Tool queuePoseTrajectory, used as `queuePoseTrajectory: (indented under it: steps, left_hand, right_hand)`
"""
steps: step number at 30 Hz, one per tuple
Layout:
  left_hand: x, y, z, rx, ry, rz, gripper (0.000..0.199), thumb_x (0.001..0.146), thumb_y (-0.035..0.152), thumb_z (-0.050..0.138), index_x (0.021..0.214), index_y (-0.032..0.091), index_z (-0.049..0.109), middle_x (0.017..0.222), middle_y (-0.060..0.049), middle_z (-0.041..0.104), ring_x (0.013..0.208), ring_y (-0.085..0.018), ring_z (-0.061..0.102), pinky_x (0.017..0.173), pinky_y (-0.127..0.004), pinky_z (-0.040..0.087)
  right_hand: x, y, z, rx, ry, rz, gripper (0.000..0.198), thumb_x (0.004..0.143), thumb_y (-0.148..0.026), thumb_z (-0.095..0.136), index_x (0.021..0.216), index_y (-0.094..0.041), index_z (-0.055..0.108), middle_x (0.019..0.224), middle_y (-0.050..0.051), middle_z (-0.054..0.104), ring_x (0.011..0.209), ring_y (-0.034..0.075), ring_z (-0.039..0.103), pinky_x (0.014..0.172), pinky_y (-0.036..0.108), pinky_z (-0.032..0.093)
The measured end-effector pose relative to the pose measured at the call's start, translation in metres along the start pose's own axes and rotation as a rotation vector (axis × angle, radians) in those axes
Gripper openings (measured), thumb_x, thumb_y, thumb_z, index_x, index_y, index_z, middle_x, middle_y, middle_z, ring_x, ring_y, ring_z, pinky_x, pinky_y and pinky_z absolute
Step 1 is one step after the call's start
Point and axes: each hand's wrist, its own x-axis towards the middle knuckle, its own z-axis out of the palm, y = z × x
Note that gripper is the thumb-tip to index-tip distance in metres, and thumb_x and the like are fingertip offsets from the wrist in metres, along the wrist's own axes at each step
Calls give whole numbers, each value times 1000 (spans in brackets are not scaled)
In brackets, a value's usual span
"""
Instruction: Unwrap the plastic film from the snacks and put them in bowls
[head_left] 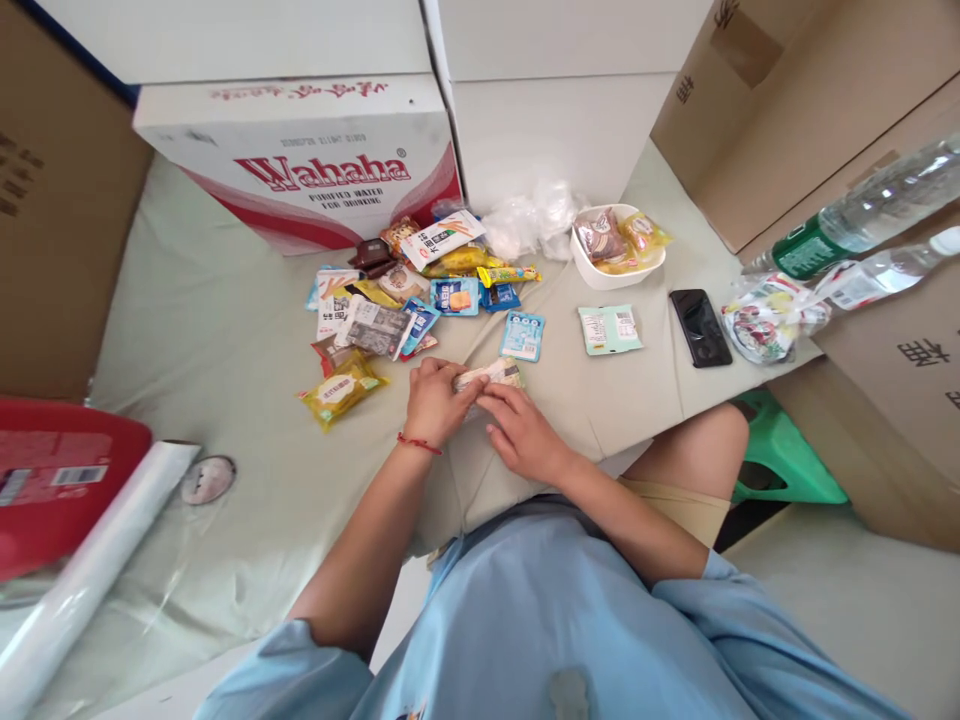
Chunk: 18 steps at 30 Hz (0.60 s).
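Observation:
A small pale snack packet (510, 373) with green and pinkish printing lies at the table's front middle, under my fingers. My left hand (436, 402), with a red cord bracelet at the wrist, is closed on the packet's left part. My right hand (525, 432) meets it from the right, fingertips pressed on the packet beside my left thumb; the packet's lower side is partly hidden. Just behind lies a light blue packet (523, 336). A yellow packet (343, 388) sits to the left, in front of a heap of mixed snack packets (379, 325).
A white bowl (619, 270) holds several packets. Right of it are a pale green packet (610, 330), a black phone (700, 328), a knotted plastic bag (761, 320) and bottles. A Wahaha carton (315, 165) stands behind. Left are a red container (67, 480) and a plastic roll (97, 570).

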Motion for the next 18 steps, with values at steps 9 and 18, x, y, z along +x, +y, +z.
queuePoseTrajectory:
  steps: [9, 18]
  left_hand:
    - [-53, 41, 22, -128, 287, 378, 7, 96, 27, 60, 95, 21, 59, 107, -10, 64, 104, -23, 63, 92, -38, 52]
    - [-72, 45, 44, -621, 192, 652, 41, 77, 10, 60, 116, 22, 53, 118, -11, 56, 116, -28, 57, 101, -48, 52]
  right_hand:
    - [-2, 5, -1, 893, 389, 591, 43, 91, -63, 63, 112, -27, 53, 106, 3, 66, 92, 18, 67, 84, 36, 60]
    - [2, 2, -11, 780, 444, 573, 38, 86, -58, 70, 100, -25, 57, 98, 0, 69, 97, 19, 65, 92, 32, 53]
